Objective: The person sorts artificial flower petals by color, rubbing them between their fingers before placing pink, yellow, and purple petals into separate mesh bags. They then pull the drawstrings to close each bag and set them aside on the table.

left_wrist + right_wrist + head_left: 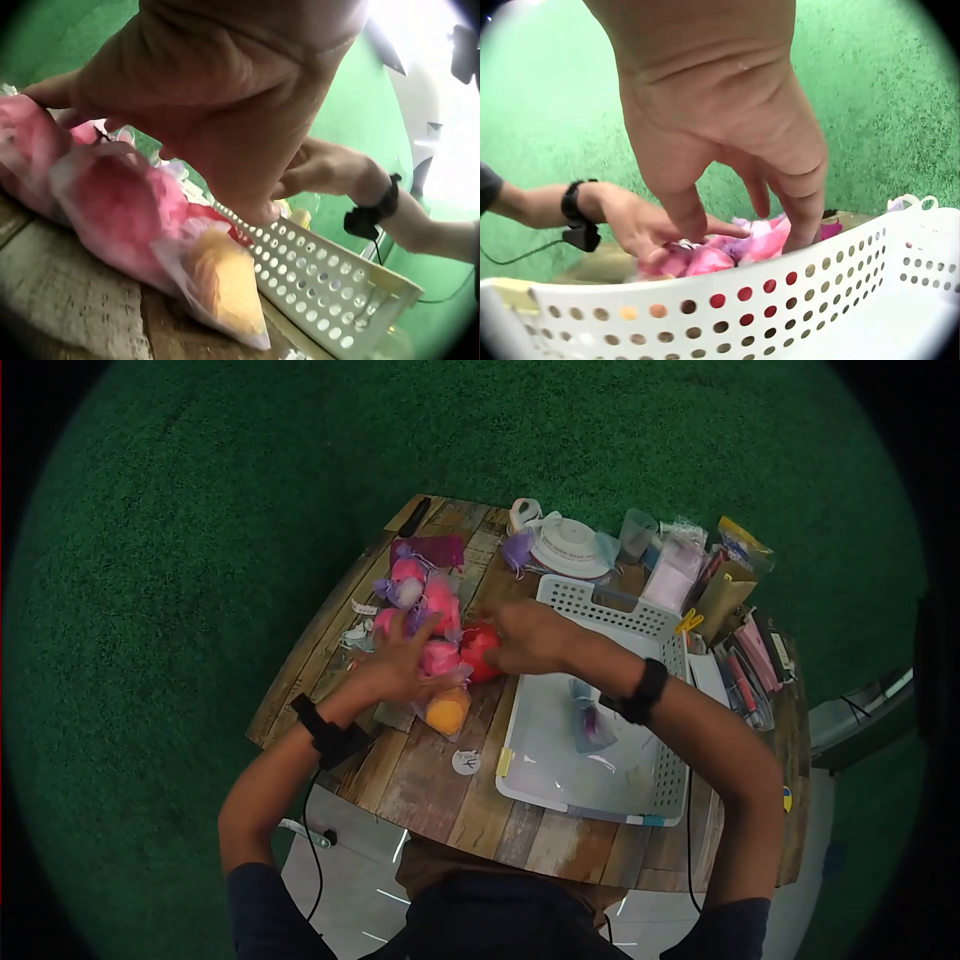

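Small sheer pouches with pink filling (440, 605) lie heaped on the left of the table. My left hand (393, 668) spreads its fingers over the heap, fingertips right at the pouches. A pouch with an orange-yellow filling (229, 281) lies at the heap's near end, below the left palm. Beside the heap, a round red bundle (480, 652) sits close to the white basket. My right hand (530, 637) reaches over the basket's side to it, thumb and fingers apart and pointing down. In the right wrist view the basket wall hides part of the fingertips, and red shows through its holes.
The white perforated basket (530, 735) holds a small sheer pouch with purple in it (592, 725). Behind it are a white ribbon reel (574, 542) and a clear cup (637, 533). Packets and pouches (740, 660) line the right edge. A round white tag (466, 762) lies near the front.
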`<act>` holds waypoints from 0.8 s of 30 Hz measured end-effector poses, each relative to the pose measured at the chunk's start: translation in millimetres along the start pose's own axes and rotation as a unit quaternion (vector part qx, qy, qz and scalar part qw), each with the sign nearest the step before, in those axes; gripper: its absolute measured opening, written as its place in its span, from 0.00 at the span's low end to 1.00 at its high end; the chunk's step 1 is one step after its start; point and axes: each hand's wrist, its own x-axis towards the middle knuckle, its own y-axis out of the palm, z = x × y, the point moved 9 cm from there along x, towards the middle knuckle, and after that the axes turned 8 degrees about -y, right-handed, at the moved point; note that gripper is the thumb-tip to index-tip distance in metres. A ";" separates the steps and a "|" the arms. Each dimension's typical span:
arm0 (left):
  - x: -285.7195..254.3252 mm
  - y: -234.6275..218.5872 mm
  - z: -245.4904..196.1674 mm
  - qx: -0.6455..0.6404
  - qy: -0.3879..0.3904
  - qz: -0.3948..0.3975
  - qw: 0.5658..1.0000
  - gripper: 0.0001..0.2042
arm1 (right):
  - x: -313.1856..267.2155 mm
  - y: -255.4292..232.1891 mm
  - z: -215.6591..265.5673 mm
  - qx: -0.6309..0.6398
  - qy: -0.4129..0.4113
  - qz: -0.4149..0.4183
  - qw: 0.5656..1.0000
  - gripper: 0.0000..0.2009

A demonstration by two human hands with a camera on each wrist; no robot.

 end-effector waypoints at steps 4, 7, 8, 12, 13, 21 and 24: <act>-12.1 21.3 -17.7 0.156 -0.012 0.049 0.986 0.51 | 39.4 45.5 -7.1 -0.071 0.001 0.108 0.992 0.46; -2.3 18.9 -6.4 0.101 0.054 -0.033 0.993 0.40 | 35.3 63.2 -7.1 -0.107 0.046 0.185 0.976 0.60; -1.0 20.1 -1.2 0.100 0.059 -0.034 0.993 0.40 | 34.5 68.2 -3.1 -0.145 0.038 0.198 0.969 0.63; -8.3 10.8 3.3 0.013 0.138 -0.082 0.987 0.33 | 50.2 75.7 -12.9 -0.147 0.033 0.179 0.972 0.64; -11.3 5.2 2.4 -0.019 0.149 -0.093 0.984 0.30 | 52.4 75.9 -15.3 -0.150 0.029 0.181 0.972 0.64; -4.1 -49.3 55.7 -0.345 0.134 -0.115 0.922 0.18 | 104.8 14.7 -1.7 -0.084 0.037 0.093 0.991 0.52; -0.8 -87.3 51.9 -0.406 0.141 -0.102 0.897 0.10 | 142.8 16.5 -21.6 -0.005 0.072 0.081 0.994 0.55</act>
